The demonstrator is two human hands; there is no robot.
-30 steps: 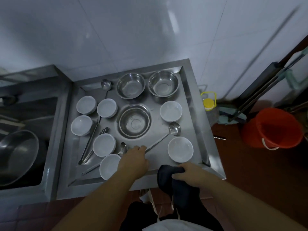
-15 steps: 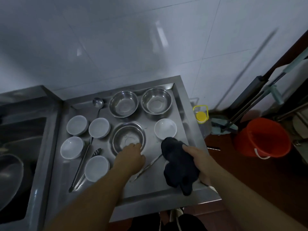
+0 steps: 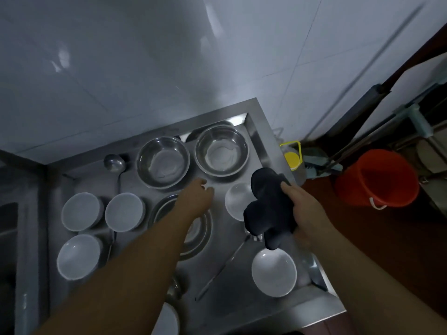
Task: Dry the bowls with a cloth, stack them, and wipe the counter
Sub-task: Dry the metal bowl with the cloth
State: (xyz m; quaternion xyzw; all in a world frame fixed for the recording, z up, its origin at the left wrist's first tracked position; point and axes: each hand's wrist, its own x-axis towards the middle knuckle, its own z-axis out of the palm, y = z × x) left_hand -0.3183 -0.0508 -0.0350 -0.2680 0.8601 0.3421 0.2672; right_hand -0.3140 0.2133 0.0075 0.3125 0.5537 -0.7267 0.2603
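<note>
I hold the dark cloth (image 3: 268, 209) bunched in my right hand (image 3: 306, 209), fingers curled round it, above the steel counter (image 3: 256, 117). Taking the steel bowl (image 3: 193, 228) under my left forearm as the landmark: the cloth hangs to its right, over the edge of a white bowl (image 3: 235, 201) that sits just right of it. My left hand (image 3: 197, 197) reaches over its far rim, fingers loosely extended and holding nothing, the tips near the gap before two more steel bowls, one (image 3: 163, 162) behind the landmark, the other (image 3: 221, 151) behind and to the right. Left of it sit three white bowls (image 3: 82, 211) (image 3: 124, 211) (image 3: 78, 256). Nearer me on its right lies another white bowl (image 3: 274, 272), with a ladle handle (image 3: 220, 269) between. A ladle (image 3: 114, 163) rests at the far left. Beyond the counter's right edge stands an orange bucket (image 3: 377, 177).
</note>
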